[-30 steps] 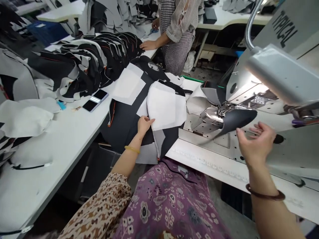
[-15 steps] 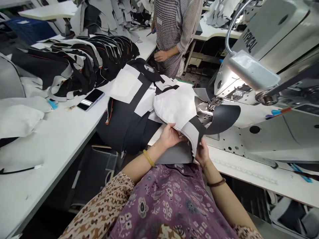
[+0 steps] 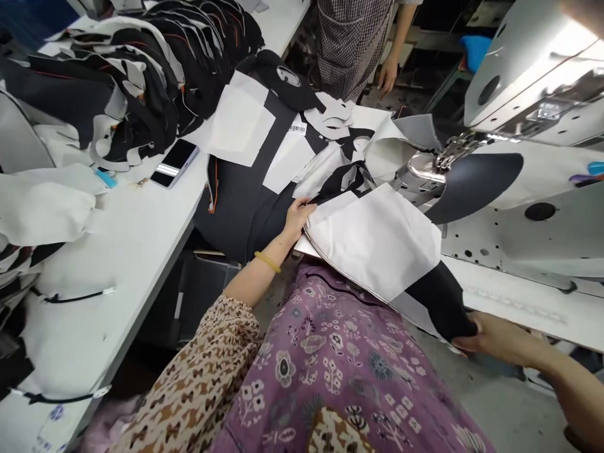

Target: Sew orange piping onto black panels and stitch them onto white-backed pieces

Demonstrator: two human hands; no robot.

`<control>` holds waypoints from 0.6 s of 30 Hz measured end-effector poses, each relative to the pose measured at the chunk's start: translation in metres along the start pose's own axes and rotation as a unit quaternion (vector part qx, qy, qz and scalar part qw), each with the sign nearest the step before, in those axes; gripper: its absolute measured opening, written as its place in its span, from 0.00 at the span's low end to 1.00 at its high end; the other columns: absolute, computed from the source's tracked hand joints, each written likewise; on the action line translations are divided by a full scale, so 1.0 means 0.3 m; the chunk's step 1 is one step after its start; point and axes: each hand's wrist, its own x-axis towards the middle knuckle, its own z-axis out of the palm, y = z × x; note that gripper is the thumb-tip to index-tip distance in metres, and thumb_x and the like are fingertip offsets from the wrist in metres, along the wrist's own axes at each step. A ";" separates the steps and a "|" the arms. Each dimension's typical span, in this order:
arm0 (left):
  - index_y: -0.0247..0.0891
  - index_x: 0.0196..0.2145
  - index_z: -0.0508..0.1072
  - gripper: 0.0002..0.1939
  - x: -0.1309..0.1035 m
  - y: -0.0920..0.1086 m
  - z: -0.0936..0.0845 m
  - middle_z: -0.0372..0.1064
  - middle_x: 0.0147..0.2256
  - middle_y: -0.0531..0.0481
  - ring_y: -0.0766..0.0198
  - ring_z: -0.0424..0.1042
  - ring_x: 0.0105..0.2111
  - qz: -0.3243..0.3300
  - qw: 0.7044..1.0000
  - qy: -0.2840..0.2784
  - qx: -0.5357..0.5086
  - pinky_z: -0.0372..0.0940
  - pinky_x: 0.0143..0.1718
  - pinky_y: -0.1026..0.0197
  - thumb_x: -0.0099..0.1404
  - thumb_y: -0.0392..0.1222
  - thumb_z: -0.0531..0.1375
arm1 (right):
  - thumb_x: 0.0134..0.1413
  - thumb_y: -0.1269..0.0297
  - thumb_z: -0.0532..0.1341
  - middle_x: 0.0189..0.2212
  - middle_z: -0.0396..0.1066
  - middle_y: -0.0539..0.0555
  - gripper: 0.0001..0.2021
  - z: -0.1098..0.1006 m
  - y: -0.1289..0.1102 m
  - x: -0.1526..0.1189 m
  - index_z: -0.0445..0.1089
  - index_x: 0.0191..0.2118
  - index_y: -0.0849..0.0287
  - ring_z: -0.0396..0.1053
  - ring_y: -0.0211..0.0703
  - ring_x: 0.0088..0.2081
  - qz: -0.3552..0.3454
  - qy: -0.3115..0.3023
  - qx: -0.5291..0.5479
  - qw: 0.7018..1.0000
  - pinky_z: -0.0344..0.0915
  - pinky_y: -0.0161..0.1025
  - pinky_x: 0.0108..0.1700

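Note:
A white, grey and black fabric panel [image 3: 377,242] with a corded curved edge stretches between my two hands, over the table edge and my lap. My left hand [image 3: 298,220] pinches its left end. At the far right, my right hand [image 3: 479,336] grips the black end of it. Just behind the panel are the metal presser foot [image 3: 425,168] of the sewing machine [image 3: 533,75] and a dark curved guard plate [image 3: 481,185]. A larger black fabric piece [image 3: 240,207] with white patches lies beyond my left hand.
On the left table [image 3: 141,251] lie a phone [image 3: 174,163], a heap of black and grey fabric pieces [image 3: 155,75], white cloth [image 3: 42,204] and black straps [image 3: 75,296]. Another person [image 3: 353,50] in a checked apron stands behind. Coloured tools lie at right.
My right hand has moved out to the right and pulled the panel away from the presser foot, spreading it flat. My left hand has shifted left to its other end. The person behind has moved.

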 end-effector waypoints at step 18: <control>0.37 0.32 0.72 0.11 -0.165 0.194 0.108 0.67 0.29 0.54 0.67 0.66 0.33 0.126 0.947 -0.239 0.173 0.61 0.37 0.68 0.59 0.48 0.59 | 0.54 0.42 0.48 0.34 0.69 0.57 0.26 -0.140 -0.726 0.404 0.68 0.34 0.62 0.64 0.42 0.38 -0.299 0.121 0.052 0.945 0.60 0.39 0.41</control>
